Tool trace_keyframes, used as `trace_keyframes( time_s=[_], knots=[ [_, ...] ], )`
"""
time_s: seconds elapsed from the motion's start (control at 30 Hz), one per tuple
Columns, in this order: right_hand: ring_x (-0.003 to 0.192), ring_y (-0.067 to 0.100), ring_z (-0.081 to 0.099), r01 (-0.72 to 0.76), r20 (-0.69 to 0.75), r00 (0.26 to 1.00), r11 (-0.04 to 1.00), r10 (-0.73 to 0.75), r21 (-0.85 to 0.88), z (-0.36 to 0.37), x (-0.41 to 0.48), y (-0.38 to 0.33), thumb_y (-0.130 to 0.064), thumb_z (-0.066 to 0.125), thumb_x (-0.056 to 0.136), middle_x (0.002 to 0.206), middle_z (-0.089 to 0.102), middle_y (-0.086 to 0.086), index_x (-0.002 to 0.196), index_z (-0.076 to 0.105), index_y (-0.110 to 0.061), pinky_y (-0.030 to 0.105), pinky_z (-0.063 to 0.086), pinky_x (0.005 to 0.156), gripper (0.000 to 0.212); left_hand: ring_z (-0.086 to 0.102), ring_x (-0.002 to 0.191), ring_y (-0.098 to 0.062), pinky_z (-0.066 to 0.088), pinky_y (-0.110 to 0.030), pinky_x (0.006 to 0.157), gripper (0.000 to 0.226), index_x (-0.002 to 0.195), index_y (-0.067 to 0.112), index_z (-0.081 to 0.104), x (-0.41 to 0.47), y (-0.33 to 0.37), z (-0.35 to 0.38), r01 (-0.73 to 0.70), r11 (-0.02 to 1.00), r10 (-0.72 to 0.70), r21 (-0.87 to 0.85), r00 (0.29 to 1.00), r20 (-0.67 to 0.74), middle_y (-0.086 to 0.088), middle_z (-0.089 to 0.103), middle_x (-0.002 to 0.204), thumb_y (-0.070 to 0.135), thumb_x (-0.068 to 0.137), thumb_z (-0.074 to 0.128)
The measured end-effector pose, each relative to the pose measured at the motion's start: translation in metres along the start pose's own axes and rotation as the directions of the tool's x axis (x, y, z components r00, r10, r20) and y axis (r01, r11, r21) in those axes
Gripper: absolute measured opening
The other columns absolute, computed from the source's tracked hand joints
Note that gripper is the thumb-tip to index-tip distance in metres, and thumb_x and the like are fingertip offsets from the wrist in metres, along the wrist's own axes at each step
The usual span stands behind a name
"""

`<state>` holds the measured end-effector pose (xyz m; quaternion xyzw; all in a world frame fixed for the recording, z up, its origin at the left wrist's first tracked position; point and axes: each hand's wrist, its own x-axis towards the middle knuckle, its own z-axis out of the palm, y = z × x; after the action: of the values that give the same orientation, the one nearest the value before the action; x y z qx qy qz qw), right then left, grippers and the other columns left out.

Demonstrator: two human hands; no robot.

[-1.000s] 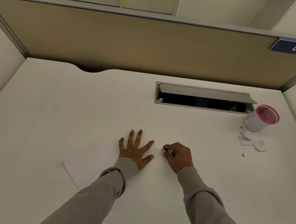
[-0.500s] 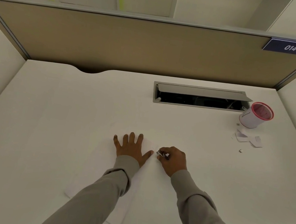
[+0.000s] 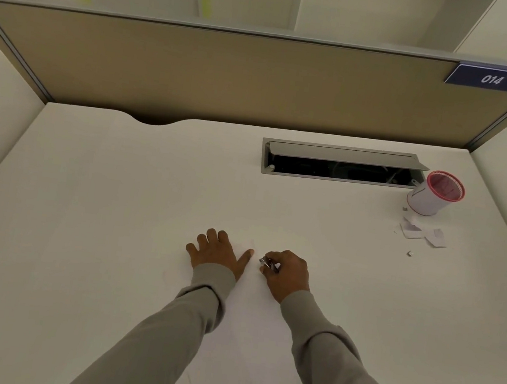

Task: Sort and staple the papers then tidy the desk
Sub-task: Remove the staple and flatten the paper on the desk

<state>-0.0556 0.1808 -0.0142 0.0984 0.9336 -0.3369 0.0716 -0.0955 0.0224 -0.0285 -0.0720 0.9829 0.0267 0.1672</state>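
White sheets of paper [image 3: 252,346] lie on the white desk [image 3: 97,219], running from my hands back toward me between my two sleeves. My left hand [image 3: 217,251] presses flat on the papers' far end, fingers spread. My right hand [image 3: 286,272] is closed around a small silver stapler [image 3: 267,263], whose tip sits at the papers' top right corner, just right of my left thumb. Much of the paper is hidden under my arms.
A white cup with a pink rim [image 3: 432,194] stands at the back right, with small paper scraps [image 3: 423,235] on the desk in front of it. An open grey cable tray [image 3: 339,164] is set into the desk behind. A tan partition [image 3: 228,75] closes off the back.
The papers have turned from lying off to the left to pointing toward me. My left hand slid left with fingers drawn closer; my right hand kept the stapler at the corner.
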Motion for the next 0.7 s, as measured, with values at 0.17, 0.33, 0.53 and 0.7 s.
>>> trace_keyframes(
  time_s=[0.17,0.33,0.53,0.7],
  knots=[
    [0.091,0.024,0.062,0.043,0.022,0.999,0.996,-0.041,-0.073,0.009,-0.004,-0.007,-0.018,0.066,0.086,0.099,0.064,0.004,0.103,0.073,-0.016,0.029,0.049,0.078,0.019,0.043,0.123,-0.029,0.034,-0.048,0.097,0.084,0.133,0.016,0.042,-0.002,-0.002,0.004,0.035,0.996,-0.033,-0.081,0.999,0.029,-0.005,0.048,0.132,0.082,0.083,0.028],
    [0.092,0.025,0.06,0.082,0.041,0.996,0.988,-0.077,-0.133,0.015,-0.007,-0.009,-0.016,0.062,0.087,0.099,0.062,0.004,0.102,0.072,-0.013,0.028,0.045,0.076,0.017,0.047,0.116,-0.028,0.038,-0.043,0.091,0.068,0.129,0.018,0.044,-0.005,-0.013,0.008,-0.009,0.988,0.001,-0.157,0.999,-0.052,-0.004,0.051,0.126,0.072,0.089,0.033],
    [0.09,0.025,0.059,0.105,0.019,0.995,0.986,-0.103,-0.128,0.015,-0.003,-0.012,-0.015,0.062,0.088,0.097,0.062,0.006,0.101,0.071,-0.009,0.03,0.047,0.076,0.017,0.017,0.148,-0.025,0.015,-0.042,0.119,0.072,0.152,0.028,0.028,-0.015,-0.032,0.025,-0.383,0.911,0.365,-0.151,0.922,-0.133,0.0,0.02,0.162,0.068,0.093,0.036],
    [0.091,0.025,0.058,0.129,0.023,0.992,0.981,-0.127,-0.144,0.017,0.005,-0.02,-0.015,0.06,0.089,0.097,0.061,0.006,0.1,0.071,-0.01,0.031,0.048,0.077,0.016,-0.022,0.15,-0.025,-0.012,-0.053,0.119,0.085,0.155,0.037,-0.011,-0.018,-0.035,0.037,-0.374,0.926,0.374,-0.053,0.927,-0.013,0.003,-0.023,0.164,0.08,0.087,0.013]
  ],
)
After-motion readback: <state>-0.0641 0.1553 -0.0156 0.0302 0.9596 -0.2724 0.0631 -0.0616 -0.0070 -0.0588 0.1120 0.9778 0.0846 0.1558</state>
